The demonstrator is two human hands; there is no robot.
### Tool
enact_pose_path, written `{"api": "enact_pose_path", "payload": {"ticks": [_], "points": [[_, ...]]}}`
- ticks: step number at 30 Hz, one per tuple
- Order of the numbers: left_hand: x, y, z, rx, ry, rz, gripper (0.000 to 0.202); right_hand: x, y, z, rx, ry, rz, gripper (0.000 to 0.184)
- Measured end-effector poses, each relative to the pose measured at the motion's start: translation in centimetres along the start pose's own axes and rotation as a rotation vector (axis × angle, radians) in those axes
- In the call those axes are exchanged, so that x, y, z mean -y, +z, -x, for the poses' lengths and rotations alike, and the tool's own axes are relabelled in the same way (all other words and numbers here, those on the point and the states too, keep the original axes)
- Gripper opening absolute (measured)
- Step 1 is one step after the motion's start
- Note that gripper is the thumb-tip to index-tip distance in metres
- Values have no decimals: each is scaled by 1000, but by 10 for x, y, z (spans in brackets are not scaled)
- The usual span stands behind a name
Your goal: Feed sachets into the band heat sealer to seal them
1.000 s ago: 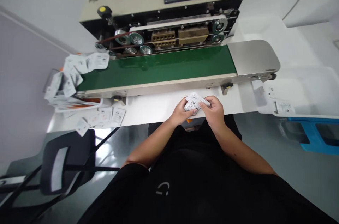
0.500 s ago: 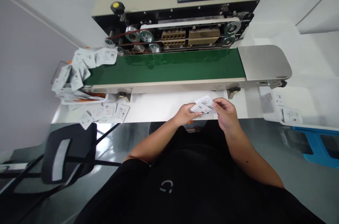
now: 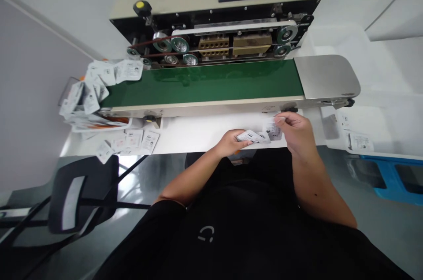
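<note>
Just in front of my body, my left hand [image 3: 230, 142] is closed around a few white printed sachets [image 3: 250, 136], fanned a little over one another. To its right, my right hand [image 3: 295, 132] pinches one white printed sachet [image 3: 273, 129] by its upper edge, apart from the others. That sachet hangs above the white table close to the machine's front. Behind both hands runs the green conveyor belt [image 3: 205, 84] of a band sealing machine [image 3: 178, 0], with metal wheels and brass blocks above it.
Many sachets [image 3: 130, 69] are heaped at the belt's left end, over a white basket [image 3: 99, 128]. More sachets [image 3: 132, 140] lie on the table below. At right stands a white bin [image 3: 393, 130] with a few sachets, above a blue stool [image 3: 393, 178]. A black chair [image 3: 84, 194] is at lower left.
My right hand has drawn one sachet away from the bunch and moved right and slightly up with it. My left hand stays in place with the rest. The view has shifted slightly.
</note>
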State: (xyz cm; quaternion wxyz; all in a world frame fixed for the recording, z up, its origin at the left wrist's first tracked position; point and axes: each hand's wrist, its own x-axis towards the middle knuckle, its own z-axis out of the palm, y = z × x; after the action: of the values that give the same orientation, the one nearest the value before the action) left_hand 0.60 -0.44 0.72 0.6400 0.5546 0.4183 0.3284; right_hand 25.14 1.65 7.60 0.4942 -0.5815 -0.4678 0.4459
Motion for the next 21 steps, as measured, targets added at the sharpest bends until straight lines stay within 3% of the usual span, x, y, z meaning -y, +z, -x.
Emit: {"api": "enact_pose_path", "payload": {"ticks": [4, 10, 15, 21], "points": [[5, -2, -2, -31, -7, 91, 58, 1, -11, -5, -123, 40, -187, 31], [5, -2, -3, -34, 7, 101, 56, 7, -21, 3, -16, 134, -265, 63], [4, -1, -2, -34, 2, 106, 57, 5, -21, 11, 76, 178, -320, 38], [3, -2, -3, -51, 4, 110, 57, 14, -25, 14, 26, 69, -371, 30]]}}
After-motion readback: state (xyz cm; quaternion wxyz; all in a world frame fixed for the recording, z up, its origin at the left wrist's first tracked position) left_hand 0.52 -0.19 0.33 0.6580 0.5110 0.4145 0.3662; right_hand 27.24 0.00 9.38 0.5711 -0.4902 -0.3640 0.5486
